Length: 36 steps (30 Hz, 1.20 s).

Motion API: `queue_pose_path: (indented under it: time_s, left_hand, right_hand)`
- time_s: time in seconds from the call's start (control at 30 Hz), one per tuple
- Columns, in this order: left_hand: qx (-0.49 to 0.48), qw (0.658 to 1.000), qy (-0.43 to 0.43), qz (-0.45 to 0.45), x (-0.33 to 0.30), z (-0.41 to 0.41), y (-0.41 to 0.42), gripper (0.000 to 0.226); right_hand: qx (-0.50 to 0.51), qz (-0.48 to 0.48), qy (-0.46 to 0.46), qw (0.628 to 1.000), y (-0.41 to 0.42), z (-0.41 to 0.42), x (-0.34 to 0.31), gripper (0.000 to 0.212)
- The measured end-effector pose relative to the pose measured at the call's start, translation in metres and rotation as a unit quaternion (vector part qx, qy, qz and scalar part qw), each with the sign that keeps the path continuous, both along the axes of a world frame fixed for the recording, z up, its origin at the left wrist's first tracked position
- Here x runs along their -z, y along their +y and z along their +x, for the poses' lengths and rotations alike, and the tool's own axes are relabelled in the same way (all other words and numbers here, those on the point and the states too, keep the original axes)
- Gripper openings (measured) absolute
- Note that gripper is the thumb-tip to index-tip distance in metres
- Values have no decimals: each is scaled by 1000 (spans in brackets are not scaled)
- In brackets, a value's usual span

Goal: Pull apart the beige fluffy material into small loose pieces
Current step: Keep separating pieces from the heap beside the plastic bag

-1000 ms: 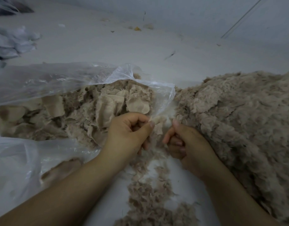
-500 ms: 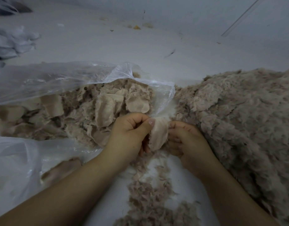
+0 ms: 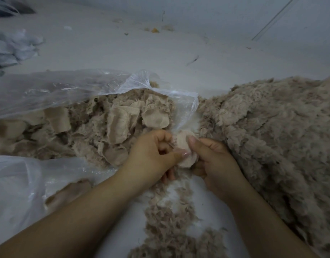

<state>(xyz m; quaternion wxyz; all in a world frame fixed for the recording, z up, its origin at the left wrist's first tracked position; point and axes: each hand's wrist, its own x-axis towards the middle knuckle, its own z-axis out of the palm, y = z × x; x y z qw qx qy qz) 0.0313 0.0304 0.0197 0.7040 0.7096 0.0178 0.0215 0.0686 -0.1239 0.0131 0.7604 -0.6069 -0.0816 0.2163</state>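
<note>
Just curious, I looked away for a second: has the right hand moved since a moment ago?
Yes. The right hand has shifted left, away from the big fluffy pile and toward the left hand, and now pinches a beige piece.

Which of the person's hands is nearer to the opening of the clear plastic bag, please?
Left. The left hand lies just in front of the plastic bag mouth, by its stuffing; the right hand sits further right, against the big fluffy pile.
</note>
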Motion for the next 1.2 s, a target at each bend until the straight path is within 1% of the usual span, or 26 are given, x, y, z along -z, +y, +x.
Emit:
queue_pose_path:
  time_s: [0.07, 0.17, 0.23, 0.3, 0.4, 0.43, 0.47, 0.53, 0.57, 0.6, 0.63, 0.7, 0.73, 0.77, 0.8, 0.83, 0.87, 0.9, 0.97, 1.0, 1.1, 1.2]
  left_hand:
    - [-10, 1000, 1, -24, 1, 1, 2, 11]
    - [-46, 997, -26, -50, 1, 2, 10, 12]
    - [-72, 996, -49, -29, 1, 2, 15, 14]
    - [-81, 994, -70, 6, 2, 2, 16, 6]
    - [-41, 990, -95, 101, 5, 2, 10, 37]
    - [-25, 984, -109, 140, 5, 2, 8, 42]
    - [-13, 975, -136, 176, 5, 1, 7, 42]
    - [-25, 945, -219, 241, 4, 2, 5, 25]
    - [-51, 924, -260, 277, 2, 3, 7, 15]
    - [-91, 899, -287, 318, 0, 4, 11, 10]
    - [-139, 869, -306, 363, -2, 6, 17, 9]
    - [-213, 791, -342, 460, -7, 11, 33, 9]
    - [-220, 753, -354, 509, -9, 13, 42, 9]
    - [-208, 722, -348, 561, -10, 16, 50, 10]
    - [-184, 704, -322, 606, -11, 18, 57, 13]
    - [-152, 702, -282, 636, -12, 20, 61, 17]
    - [-116, 709, -244, 652, -12, 21, 62, 21]
    - [-82, 720, -217, 654, -11, 20, 61, 23]
    - [-34, 740, -177, 648, -8, 18, 56, 30]
    - [-22, 742, -165, 649, -8, 18, 53, 32]
    - [-3, 731, -164, 663, -6, 18, 50, 31]
    - [26, 729, -159, 665, -4, 18, 49, 38]
  right_hand:
    - [0, 27, 10, 1000, 0, 0, -2, 35]
    - [10, 35, 10, 999, 2, 0, -4, 36]
    - [26, 32, 17, 999, 2, 1, -1, 35]
    - [19, 19, 15, 1000, 2, 1, 0, 34]
    - [-21, 24, 1, 1000, 1, 0, -1, 35]
    - [-29, 30, -1, 999, 0, -1, -2, 36]
    - [-37, 37, -7, 999, 0, -2, -2, 36]
    - [-33, 35, -18, 999, 0, -1, -1, 34]
    - [-22, 23, -22, 999, 0, 0, 1, 34]
    - [-9, 7, -25, 1000, 0, 2, 4, 33]
    - [5, -11, -28, 1000, -1, 4, 8, 33]
    - [20, -54, -42, 997, -1, 6, 13, 30]
    - [19, -73, -50, 996, -1, 6, 13, 26]
    - [14, -87, -57, 994, 0, 6, 13, 22]
    - [7, -98, -60, 993, 0, 6, 13, 21]
    - [3, -108, -60, 992, 0, 7, 12, 23]
    - [-2, -119, -62, 991, 0, 7, 11, 29]
    - [-7, -124, -63, 990, 0, 8, 10, 35]
    - [-28, -109, -63, 992, 0, 8, 8, 40]
    - [-44, -102, -64, 992, -1, 8, 8, 42]
    - [-79, -104, -59, 990, -1, 7, 2, 45]
    - [-91, -89, -38, 991, 1, 6, -3, 48]
